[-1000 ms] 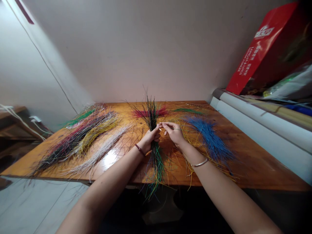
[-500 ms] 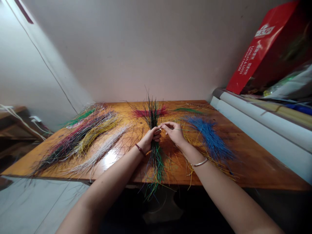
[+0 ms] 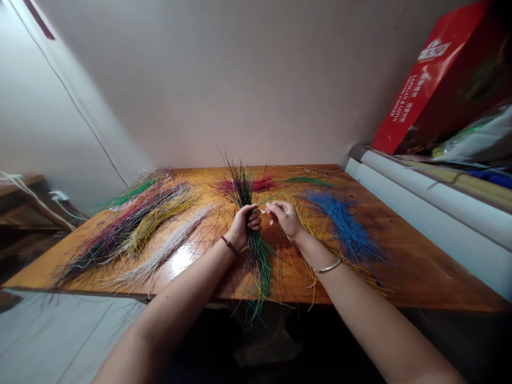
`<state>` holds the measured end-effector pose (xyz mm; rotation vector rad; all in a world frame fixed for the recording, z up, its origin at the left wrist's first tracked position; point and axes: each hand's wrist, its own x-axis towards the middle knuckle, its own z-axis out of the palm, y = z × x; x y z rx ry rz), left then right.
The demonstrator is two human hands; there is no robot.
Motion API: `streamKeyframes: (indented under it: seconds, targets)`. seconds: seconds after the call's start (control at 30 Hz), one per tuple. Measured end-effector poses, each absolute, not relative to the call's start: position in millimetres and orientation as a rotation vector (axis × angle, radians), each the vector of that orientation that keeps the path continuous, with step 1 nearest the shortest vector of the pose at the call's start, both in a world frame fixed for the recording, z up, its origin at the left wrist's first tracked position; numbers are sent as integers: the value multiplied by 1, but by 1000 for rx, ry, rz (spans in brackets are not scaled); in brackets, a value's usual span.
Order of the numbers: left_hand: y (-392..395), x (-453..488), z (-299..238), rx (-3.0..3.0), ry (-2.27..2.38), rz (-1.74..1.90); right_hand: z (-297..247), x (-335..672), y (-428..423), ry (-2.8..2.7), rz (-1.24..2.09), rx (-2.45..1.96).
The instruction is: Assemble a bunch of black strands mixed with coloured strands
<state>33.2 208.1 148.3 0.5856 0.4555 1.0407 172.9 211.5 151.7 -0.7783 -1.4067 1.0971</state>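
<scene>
My left hand is wrapped round the middle of a bundle of thin wire-like strands. The bundle's dark ends fan out above the fist, and its green, yellow and blue ends hang down over the table's front edge. Just to the right, my right hand pinches a thin strand close to the left fingers. A thin green length shows by the fingertips, and a small pale glint lies between the hands. Behind the bundle is a pile of red strands; nearest the right hand are loose yellow strands.
On the wooden table, blue strands lie to the right and green ones at the back. White strands, yellow strands and dark red-black strands lie left. White rolls and a red box stand right.
The bundle's top has tilted to the left in my left hand. My right fingertips have drawn slightly away from the left hand, and a green strand now shows above them.
</scene>
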Motion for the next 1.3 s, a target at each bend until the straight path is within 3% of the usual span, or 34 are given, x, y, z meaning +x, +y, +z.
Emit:
streamKeyframes:
  seconds: [0.53,1.3]
  targets:
    - [206,31,151,574,367,1026,153,173,212,-1149,1409,-895]
    - [205,33,150,573,349,967,150,180,220,-811,1498,-704]
